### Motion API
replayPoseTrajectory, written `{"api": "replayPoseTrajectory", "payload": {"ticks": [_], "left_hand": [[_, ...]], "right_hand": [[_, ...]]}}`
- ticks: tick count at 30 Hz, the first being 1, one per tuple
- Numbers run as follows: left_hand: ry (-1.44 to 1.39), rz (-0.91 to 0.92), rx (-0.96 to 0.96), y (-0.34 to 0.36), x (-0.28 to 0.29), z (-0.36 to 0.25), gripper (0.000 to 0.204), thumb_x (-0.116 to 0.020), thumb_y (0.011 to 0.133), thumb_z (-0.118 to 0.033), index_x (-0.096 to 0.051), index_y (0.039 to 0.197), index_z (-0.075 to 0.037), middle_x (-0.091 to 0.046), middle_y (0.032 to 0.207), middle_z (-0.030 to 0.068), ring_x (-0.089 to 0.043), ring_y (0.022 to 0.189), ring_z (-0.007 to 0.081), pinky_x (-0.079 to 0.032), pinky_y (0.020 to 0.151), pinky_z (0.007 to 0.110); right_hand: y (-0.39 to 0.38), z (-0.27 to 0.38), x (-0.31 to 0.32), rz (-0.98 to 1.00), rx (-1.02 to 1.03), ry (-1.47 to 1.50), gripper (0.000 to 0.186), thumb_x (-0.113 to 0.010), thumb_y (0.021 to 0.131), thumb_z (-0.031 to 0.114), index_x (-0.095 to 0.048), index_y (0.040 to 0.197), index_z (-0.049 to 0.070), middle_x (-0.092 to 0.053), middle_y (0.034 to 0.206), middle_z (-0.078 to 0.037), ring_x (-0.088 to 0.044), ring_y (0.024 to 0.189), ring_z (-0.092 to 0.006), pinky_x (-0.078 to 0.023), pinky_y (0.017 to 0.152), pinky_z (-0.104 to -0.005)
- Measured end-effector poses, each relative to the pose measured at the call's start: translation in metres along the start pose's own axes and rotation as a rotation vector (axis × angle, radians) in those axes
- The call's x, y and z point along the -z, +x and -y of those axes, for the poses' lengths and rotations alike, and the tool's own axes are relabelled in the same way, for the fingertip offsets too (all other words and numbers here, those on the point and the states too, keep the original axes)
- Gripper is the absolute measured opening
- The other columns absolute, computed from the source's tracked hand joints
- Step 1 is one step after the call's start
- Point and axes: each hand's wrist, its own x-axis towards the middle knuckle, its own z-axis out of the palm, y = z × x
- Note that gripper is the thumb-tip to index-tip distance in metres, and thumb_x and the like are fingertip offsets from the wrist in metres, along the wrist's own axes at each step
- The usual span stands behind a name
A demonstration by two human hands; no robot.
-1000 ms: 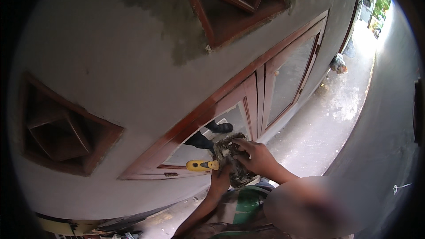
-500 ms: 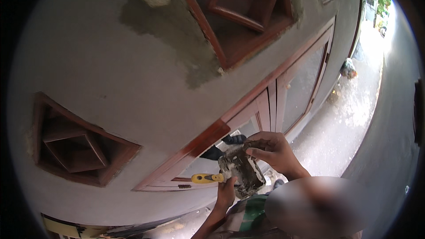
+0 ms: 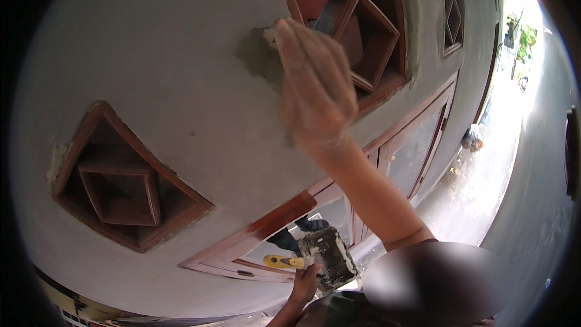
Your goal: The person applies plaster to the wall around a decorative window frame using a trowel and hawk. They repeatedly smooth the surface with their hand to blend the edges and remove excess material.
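My right hand [image 3: 319, 82] is raised to the grey wall [image 3: 200, 79], its fingers pressed together at a dark damp patch [image 3: 255, 60] beside a reddish-brown wooden window frame [image 3: 378, 98]. A pale spot of filler shows at the fingertips; anything inside the pinch is hidden. Low down, my left hand [image 3: 306, 283] grips the rim of a dark, mortar-smeared rectangular tray [image 3: 331, 257]. The same hand holds a putty knife with a yellow handle [image 3: 281, 261], its blade lying over the tray.
At left, another wooden frame [image 3: 142, 239] with an inner square is set in the wall. Below stands a pinkish door with glass panes [image 3: 408, 139]. A sunlit lane [image 3: 484, 175] runs along the right, with a bundle [image 3: 472, 138] beside the wall.
My right hand has gone from the tray up to the wall by the window frame. My left hand still holds the tray and putty knife, slightly lower in view.
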Motion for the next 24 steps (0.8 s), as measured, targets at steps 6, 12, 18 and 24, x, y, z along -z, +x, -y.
{"api": "replayPoseTrajectory", "payload": {"ticks": [6, 12, 18, 24], "left_hand": [[0.179, -0.042, 0.011, -0.001, 0.011, 0.001, 0.038, -0.058, 0.095, -0.014, -0.061, 0.129, 0.001, -0.068, 0.12, 0.0108, -0.062, 0.112, 0.0212, -0.047, 0.1, 0.035], [0.29, 0.003, 0.019, -0.003, 0.015, -0.003, 0.031, -0.058, 0.097, -0.016, -0.063, 0.122, 0.002, -0.069, 0.117, 0.0129, -0.066, 0.105, 0.023, -0.052, 0.093, 0.038], [0.367, 0.128, -0.014, -0.002, 0.009, 0.009, 0.028, -0.059, 0.094, -0.012, -0.064, 0.12, -0.002, -0.065, 0.122, 0.0192, -0.062, 0.115, 0.0271, -0.048, 0.101, 0.039], [0.462, 0.227, -0.061, 0.001, 0.011, 0.0, 0.033, -0.058, 0.09, -0.002, -0.064, 0.122, -0.006, -0.064, 0.125, 0.0208, -0.06, 0.119, 0.0345, -0.046, 0.104, 0.041]], "right_hand": [[-0.002, 0.033, 0.006, 0.382, -0.279, -0.004, 0.087, -0.065, 0.093, 0.046, -0.034, 0.155, -0.008, -0.033, 0.159, -0.031, -0.029, 0.151, -0.0441, -0.017, 0.122, -0.0584], [0.01, 0.034, 0.023, 0.673, -0.283, -0.144, 0.114, -0.051, 0.087, 0.08, -0.026, 0.16, -0.004, -0.022, 0.167, -0.029, -0.012, 0.157, -0.0441, 0.01, 0.117, -0.0704], [0.006, 0.028, 0.035, 0.774, -0.251, -0.101, 0.115, -0.044, 0.087, 0.084, -0.025, 0.161, -0.002, -0.018, 0.168, -0.027, -0.007, 0.158, -0.0434, 0.015, 0.115, -0.0707], [0.013, 0.02, 0.035, 0.678, -0.198, -0.059, 0.119, -0.049, 0.084, 0.085, -0.024, 0.161, -0.001, -0.019, 0.169, -0.024, -0.007, 0.159, -0.0403, 0.014, 0.116, -0.0713]]}}
